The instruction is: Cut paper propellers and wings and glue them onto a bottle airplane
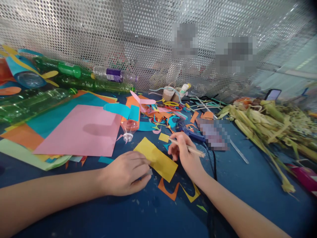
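Note:
A yellow paper strip (158, 160) lies on the blue table (153, 215) between my hands. My left hand (126, 172) rests on the strip's near left edge, fingers curled and pressing it down. My right hand (183, 152) is closed round a thin wooden stick (195, 151), whose near end sits at the strip's far right edge. Orange and yellow paper offcuts (173, 191) lie just below the strip.
A pink sheet (81, 130) tops a pile of coloured paper at left, with green plastic bottles (27, 105) behind. A small clear bottle (128, 127), paper scraps, blue scissors (190, 132), a metal ruler (239, 151) and corn husks (269, 127) lie beyond. A perforated metal screen (138, 36) closes the back.

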`<state>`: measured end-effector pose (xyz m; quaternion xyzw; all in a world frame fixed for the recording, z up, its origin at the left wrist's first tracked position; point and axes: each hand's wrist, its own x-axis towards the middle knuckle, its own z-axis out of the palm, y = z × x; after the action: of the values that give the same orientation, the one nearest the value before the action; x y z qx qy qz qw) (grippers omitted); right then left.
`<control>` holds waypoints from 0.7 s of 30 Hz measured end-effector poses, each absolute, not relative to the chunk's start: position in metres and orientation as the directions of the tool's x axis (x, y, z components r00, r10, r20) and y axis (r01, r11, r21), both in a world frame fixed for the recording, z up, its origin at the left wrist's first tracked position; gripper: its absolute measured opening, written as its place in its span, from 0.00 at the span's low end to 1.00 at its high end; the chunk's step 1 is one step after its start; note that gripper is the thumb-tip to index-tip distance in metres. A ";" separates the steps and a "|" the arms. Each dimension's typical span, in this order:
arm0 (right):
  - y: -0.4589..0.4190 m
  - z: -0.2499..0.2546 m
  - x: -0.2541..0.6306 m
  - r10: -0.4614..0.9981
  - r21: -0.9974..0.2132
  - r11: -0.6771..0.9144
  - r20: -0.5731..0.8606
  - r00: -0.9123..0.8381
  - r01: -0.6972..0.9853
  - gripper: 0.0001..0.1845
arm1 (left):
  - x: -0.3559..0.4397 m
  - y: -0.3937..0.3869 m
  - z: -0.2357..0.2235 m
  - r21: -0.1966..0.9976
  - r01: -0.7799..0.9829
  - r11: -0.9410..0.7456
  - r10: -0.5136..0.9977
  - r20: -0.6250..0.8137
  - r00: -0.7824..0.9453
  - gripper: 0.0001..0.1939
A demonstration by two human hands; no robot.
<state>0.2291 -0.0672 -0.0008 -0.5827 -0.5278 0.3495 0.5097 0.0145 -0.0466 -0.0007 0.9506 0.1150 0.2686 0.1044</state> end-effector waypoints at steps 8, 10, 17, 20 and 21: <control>-0.077 0.008 0.227 0.974 -0.730 0.192 0.221 -0.039 0.656 0.11 | 0.015 -0.045 -0.006 0.299 0.175 -0.938 0.308 0.491 0.815 0.05; -0.076 0.008 0.227 0.981 -0.765 0.185 0.184 -0.066 0.617 0.15 | 0.014 -0.045 -0.007 0.311 0.176 -0.934 0.315 0.486 0.815 0.05; -0.072 0.003 0.231 0.975 -0.862 0.218 0.217 -0.055 0.458 0.12 | 0.010 -0.044 0.004 0.299 0.295 -0.908 0.415 0.528 0.741 0.05; -0.070 0.000 0.231 0.973 -0.875 0.225 0.224 -0.055 0.429 0.11 | 0.010 -0.043 0.007 0.349 0.308 -0.885 0.451 0.483 0.751 0.06; -0.069 -0.001 0.231 0.973 -0.872 0.228 0.224 -0.061 0.432 0.11 | 0.010 -0.043 0.006 0.380 0.281 -0.882 0.443 0.459 0.770 0.07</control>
<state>0.2314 -0.0694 -0.0010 -0.5350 -0.6566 0.3156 0.4279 0.0102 -0.0429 0.0060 0.9293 0.1947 0.2777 0.1460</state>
